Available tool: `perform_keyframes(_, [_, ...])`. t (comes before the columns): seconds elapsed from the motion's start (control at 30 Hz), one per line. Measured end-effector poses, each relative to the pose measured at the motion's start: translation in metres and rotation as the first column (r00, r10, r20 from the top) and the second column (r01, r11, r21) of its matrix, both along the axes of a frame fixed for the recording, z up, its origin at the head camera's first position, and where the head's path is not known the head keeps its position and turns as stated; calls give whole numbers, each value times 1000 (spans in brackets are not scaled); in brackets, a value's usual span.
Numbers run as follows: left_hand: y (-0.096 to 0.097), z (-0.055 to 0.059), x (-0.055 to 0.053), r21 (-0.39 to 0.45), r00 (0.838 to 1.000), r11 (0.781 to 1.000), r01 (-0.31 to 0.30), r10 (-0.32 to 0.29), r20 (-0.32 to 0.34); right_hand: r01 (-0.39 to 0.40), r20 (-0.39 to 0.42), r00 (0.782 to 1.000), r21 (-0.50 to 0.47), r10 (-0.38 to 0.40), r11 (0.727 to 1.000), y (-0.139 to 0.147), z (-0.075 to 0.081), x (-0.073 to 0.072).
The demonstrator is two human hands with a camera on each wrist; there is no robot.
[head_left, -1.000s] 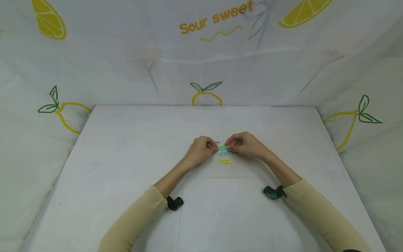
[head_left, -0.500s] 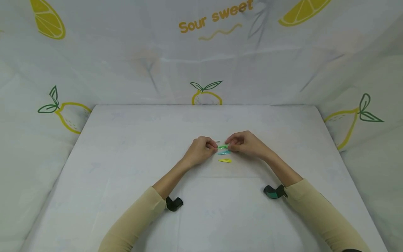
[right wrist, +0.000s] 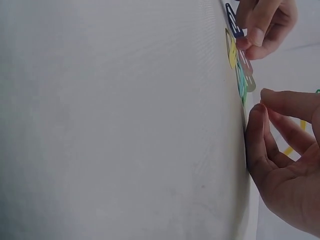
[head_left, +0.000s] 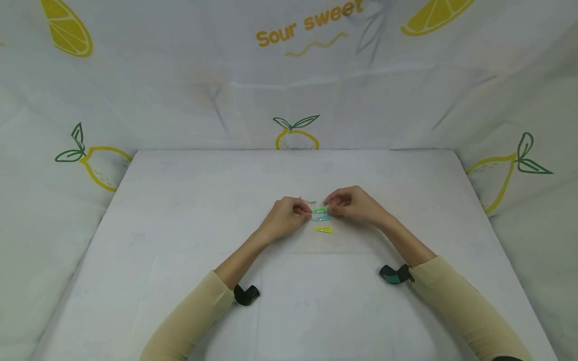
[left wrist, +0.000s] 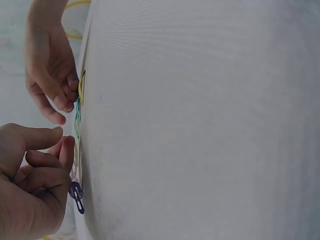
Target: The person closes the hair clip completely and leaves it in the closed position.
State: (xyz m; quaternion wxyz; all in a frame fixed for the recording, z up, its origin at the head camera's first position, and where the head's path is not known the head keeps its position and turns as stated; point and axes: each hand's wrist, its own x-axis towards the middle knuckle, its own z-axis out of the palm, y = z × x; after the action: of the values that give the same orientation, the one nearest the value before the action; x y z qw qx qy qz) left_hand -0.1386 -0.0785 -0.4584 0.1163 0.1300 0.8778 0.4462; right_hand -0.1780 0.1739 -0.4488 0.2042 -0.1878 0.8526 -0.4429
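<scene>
A green hair clip, a teal hair clip and a yellow hair clip lie in a short column on the white table. My left hand is beside the green clip's left end, thumb and fingertips slightly apart. At the green clip's right end my right hand hovers with bent, loose fingers, nothing visible between them. Beyond them lies a thin greyish clip. In the left wrist view, a dark purple hair clip sits by the left fingers. A pinkish clip shows in the right wrist view.
White cloth covers the table. Behind and at both sides hangs a lemon-print curtain. A black wrist camera is strapped at the left sleeve, and another camera at the right sleeve.
My left hand has drawn slightly left, away from the green clip, and more of the greyish clip shows above it. The right hand has barely moved.
</scene>
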Motion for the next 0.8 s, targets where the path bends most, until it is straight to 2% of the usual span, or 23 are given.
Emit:
perform_keyframes(0.4, [-11, 0, -5, 13, 992, 997, -77, 78, -99, -3, -66, 998, 8, 4, 1000, -8, 0, -5])
perform_keyframes(0.8, [-15, -4, -20, 1, 989, 995, -99, 99, -106, -6, -62, 998, 29, 8, 1000, -22, -2, -16])
